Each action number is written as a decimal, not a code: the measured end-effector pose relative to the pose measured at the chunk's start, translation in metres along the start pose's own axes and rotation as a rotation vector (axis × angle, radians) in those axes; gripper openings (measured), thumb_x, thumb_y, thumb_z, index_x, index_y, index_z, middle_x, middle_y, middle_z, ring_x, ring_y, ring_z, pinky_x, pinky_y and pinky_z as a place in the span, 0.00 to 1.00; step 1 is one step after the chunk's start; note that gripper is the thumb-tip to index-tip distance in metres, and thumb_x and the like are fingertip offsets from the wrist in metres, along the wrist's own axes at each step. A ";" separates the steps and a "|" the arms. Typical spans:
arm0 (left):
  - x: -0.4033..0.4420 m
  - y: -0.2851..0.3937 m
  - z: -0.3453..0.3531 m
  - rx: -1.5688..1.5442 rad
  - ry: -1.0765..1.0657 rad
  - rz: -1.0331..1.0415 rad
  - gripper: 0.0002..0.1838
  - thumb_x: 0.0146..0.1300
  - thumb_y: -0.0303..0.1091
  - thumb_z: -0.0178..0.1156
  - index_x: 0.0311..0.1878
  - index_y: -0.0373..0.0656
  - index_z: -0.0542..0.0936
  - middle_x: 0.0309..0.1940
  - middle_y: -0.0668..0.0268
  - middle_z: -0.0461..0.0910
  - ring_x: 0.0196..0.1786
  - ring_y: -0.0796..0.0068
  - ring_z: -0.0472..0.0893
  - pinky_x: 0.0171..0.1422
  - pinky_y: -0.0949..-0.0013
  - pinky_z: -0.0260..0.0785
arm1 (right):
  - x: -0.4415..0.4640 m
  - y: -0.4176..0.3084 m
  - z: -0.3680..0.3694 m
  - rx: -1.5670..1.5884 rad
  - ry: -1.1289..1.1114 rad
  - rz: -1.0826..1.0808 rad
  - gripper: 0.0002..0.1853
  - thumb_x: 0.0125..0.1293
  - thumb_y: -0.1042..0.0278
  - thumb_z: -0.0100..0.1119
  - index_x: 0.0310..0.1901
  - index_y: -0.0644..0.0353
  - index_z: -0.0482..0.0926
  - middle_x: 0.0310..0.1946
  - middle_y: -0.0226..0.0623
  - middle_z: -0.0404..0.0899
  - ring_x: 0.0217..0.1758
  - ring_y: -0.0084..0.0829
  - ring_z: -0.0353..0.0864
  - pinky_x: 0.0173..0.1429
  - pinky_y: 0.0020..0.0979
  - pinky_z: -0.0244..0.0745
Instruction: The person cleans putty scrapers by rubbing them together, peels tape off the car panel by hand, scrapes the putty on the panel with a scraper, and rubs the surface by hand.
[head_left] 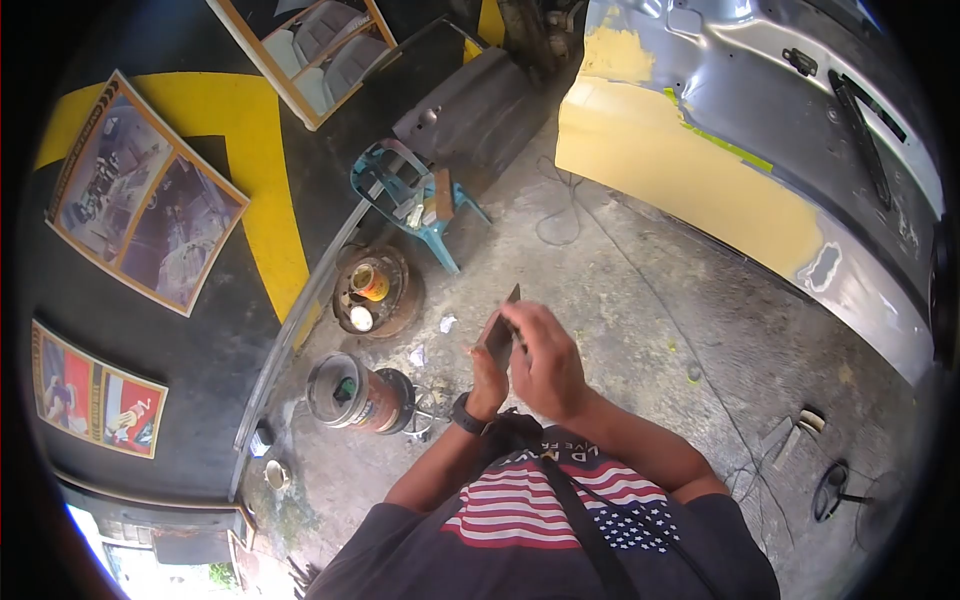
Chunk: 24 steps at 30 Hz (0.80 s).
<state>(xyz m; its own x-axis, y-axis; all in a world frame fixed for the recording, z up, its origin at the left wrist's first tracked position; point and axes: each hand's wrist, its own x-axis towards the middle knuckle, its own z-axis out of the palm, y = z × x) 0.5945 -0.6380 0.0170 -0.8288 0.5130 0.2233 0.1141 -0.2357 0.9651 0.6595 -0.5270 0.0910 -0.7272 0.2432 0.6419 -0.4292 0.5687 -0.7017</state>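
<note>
Left of the yellow-patched silver metal panel (690,170), our left hand (487,380) grips a flat grey piece (499,338), long axis forward; our nearer right hand (548,368) touches it, grip unclear.

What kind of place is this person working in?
Probably a car body repair shop: a silver vehicle panel wears a broad cream-coloured patch, and a detached dark grey car door leans by the wall.

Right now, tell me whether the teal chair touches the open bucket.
Apart. The head view plainly shows them separated, the teal chair beyond the rusty round base from the open bucket.
</note>
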 end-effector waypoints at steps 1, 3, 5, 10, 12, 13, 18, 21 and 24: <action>-0.003 -0.001 -0.004 0.097 0.005 0.054 0.62 0.61 0.86 0.28 0.74 0.32 0.64 0.67 0.55 0.70 0.68 0.63 0.72 0.72 0.60 0.63 | 0.003 0.004 0.004 0.003 0.043 0.061 0.26 0.55 0.85 0.54 0.58 0.66 0.75 0.51 0.56 0.78 0.54 0.57 0.80 0.58 0.45 0.77; -0.008 -0.008 -0.019 0.112 -0.029 0.074 0.63 0.60 0.86 0.30 0.74 0.31 0.63 0.67 0.54 0.70 0.70 0.61 0.70 0.75 0.59 0.60 | 0.008 0.003 0.006 0.061 0.047 0.158 0.23 0.58 0.85 0.53 0.58 0.67 0.75 0.51 0.56 0.78 0.54 0.55 0.81 0.57 0.43 0.77; -0.011 -0.008 -0.029 0.112 -0.081 0.095 0.62 0.59 0.86 0.37 0.75 0.32 0.62 0.67 0.54 0.70 0.70 0.61 0.70 0.75 0.59 0.60 | 0.007 -0.001 0.012 0.073 0.026 0.226 0.22 0.60 0.83 0.53 0.57 0.67 0.75 0.49 0.55 0.79 0.53 0.54 0.82 0.57 0.42 0.77; -0.019 0.004 -0.048 -0.108 -0.045 0.022 0.64 0.54 0.85 0.52 0.74 0.32 0.62 0.66 0.54 0.72 0.67 0.64 0.74 0.69 0.61 0.69 | -0.008 -0.032 0.037 0.068 -0.062 0.123 0.21 0.60 0.83 0.51 0.57 0.68 0.76 0.49 0.56 0.80 0.55 0.54 0.82 0.59 0.42 0.76; -0.022 0.010 -0.050 -0.076 -0.015 0.030 0.63 0.54 0.85 0.52 0.74 0.31 0.63 0.66 0.54 0.73 0.67 0.64 0.74 0.69 0.61 0.69 | 0.011 -0.015 0.035 0.053 -0.027 0.189 0.22 0.59 0.84 0.51 0.57 0.67 0.76 0.50 0.56 0.80 0.56 0.54 0.81 0.60 0.42 0.76; -0.022 0.016 -0.050 -0.095 -0.026 0.054 0.63 0.54 0.84 0.52 0.73 0.31 0.64 0.66 0.54 0.73 0.67 0.64 0.75 0.70 0.61 0.69 | 0.017 -0.010 0.034 0.050 0.005 0.260 0.22 0.59 0.84 0.51 0.57 0.67 0.76 0.51 0.56 0.80 0.56 0.54 0.81 0.60 0.42 0.76; -0.016 0.029 -0.054 -0.191 0.007 0.155 0.64 0.53 0.85 0.52 0.72 0.30 0.65 0.66 0.54 0.74 0.66 0.63 0.76 0.70 0.61 0.69 | -0.006 -0.028 0.051 0.083 -0.138 0.155 0.24 0.59 0.85 0.52 0.59 0.66 0.75 0.51 0.54 0.79 0.54 0.54 0.81 0.59 0.43 0.77; -0.022 0.020 -0.065 -0.178 -0.042 0.078 0.64 0.53 0.85 0.52 0.73 0.30 0.64 0.68 0.54 0.72 0.67 0.63 0.75 0.71 0.60 0.69 | -0.001 -0.022 0.055 -0.018 -0.043 0.161 0.24 0.59 0.85 0.52 0.60 0.65 0.74 0.51 0.54 0.79 0.54 0.54 0.81 0.58 0.43 0.77; -0.017 0.026 -0.066 -0.187 -0.085 0.068 0.66 0.51 0.87 0.50 0.75 0.32 0.62 0.69 0.55 0.71 0.66 0.64 0.75 0.69 0.60 0.71 | -0.017 -0.023 0.056 -0.059 -0.139 0.063 0.25 0.57 0.85 0.55 0.59 0.62 0.76 0.50 0.51 0.79 0.54 0.53 0.81 0.57 0.44 0.78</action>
<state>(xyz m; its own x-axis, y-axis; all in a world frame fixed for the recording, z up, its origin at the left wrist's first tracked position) 0.5754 -0.7076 0.0291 -0.7725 0.5567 0.3055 0.0583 -0.4169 0.9071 0.6521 -0.5882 0.0790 -0.8207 0.1711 0.5451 -0.3509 0.6020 -0.7173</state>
